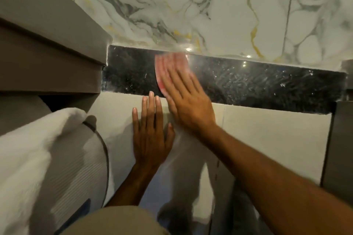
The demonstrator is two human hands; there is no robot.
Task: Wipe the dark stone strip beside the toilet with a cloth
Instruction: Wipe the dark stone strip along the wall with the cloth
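Observation:
A dark speckled stone strip [257, 86] runs across the floor between marble-patterned tiles and plain cream tiles. My right hand [183, 99] presses flat on a pink cloth [168, 63] that lies on the strip left of its middle; hand and cloth are motion-blurred. Wet smear marks show on the strip right of the cloth. My left hand [150, 129] rests flat with fingers spread on the cream tile [267, 129] just below the strip, its fingertips at the strip's near edge, holding nothing.
A grey stepped ledge [47, 53] borders the strip on the left. A white toilet with a ribbed surface [66, 168] fills the lower left. A grey panel [342, 149] stands at the right edge. My knee in beige fabric [114, 223] is at the bottom.

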